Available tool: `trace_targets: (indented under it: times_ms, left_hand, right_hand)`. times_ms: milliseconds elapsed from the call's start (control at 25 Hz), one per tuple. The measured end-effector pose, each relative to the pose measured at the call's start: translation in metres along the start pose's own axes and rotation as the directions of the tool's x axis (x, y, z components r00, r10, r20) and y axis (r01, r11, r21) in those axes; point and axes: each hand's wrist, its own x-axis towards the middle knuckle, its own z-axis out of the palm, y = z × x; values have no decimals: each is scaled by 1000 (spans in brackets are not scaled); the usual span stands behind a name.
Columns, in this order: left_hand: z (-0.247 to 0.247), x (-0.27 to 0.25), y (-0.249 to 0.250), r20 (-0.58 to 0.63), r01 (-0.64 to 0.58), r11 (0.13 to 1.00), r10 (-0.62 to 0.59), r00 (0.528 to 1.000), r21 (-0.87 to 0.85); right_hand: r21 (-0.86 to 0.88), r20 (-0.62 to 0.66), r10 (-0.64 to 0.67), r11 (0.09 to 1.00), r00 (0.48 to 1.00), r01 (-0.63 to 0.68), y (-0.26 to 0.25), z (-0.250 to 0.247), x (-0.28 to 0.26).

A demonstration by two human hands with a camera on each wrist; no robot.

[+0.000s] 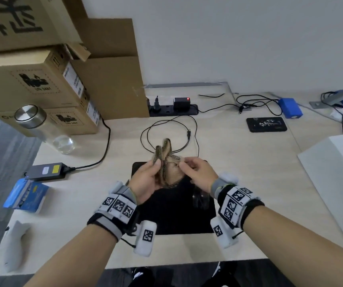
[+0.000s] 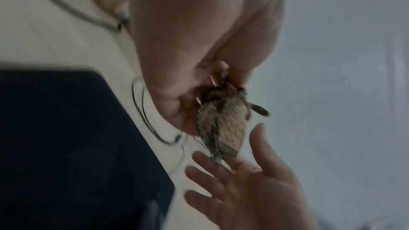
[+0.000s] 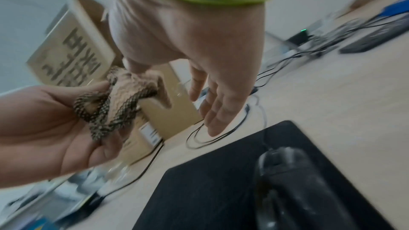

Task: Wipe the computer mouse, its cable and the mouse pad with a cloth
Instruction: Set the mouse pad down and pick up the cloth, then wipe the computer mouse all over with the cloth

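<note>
Head view, biggest stuff first:
desk: pale wood-grain top, flat and smooth, runs right across.
cardboard boxes: brown, matte, stacked at the far left.
mouse pad: black soft-looking rectangle with rounded corners, lying flat near the middle.
left hand: palm up over the pad's far edge, thumb and fingers curled round the cloth.
right hand: thumb and forefinger pinching the cloth's top, the other fingers spread out loose.
mouse: glossy black, rounded, on the pad's right side just under the right wrist.
cloth: tan waffle weave with a darker speckled border, bunched up between both hands, clear of the pad.
cable: thin black cord, loose loops on the desk just beyond the pad.
</note>
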Motion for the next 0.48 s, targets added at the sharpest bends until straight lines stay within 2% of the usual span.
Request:
trace_targets:
  times_ms: [80,160,240,320,400,480]
  left_hand:
    - [34,4,-4,157,153,984,-138,978,-92]
    - [56,8,-13,256,260,963,-233,938,-75]
    - [66,13,-26,277,309,950,-306,911,34]
    - [74,22,-44,183,272,939,-312,932,212]
    - [77,32,-62,33,226,881,-263,964,416]
    - [75,38,-80,-79,266,831,-261,962,489]
  right_hand:
    - [236,122,90,965,988,-117,6,-20,-7]
    - [451,216,135,865,967,-221,15,-36,-13]
    - [536,154,147,818,977,-207,24,-44,-17]
    - [465,-2,177,871,984,-156,32,-50,-23]
    - [373,-85,183,917,979,-139,45,-55,-31]
    - [322,-160,198,936,967,-139,59,-63,-36]
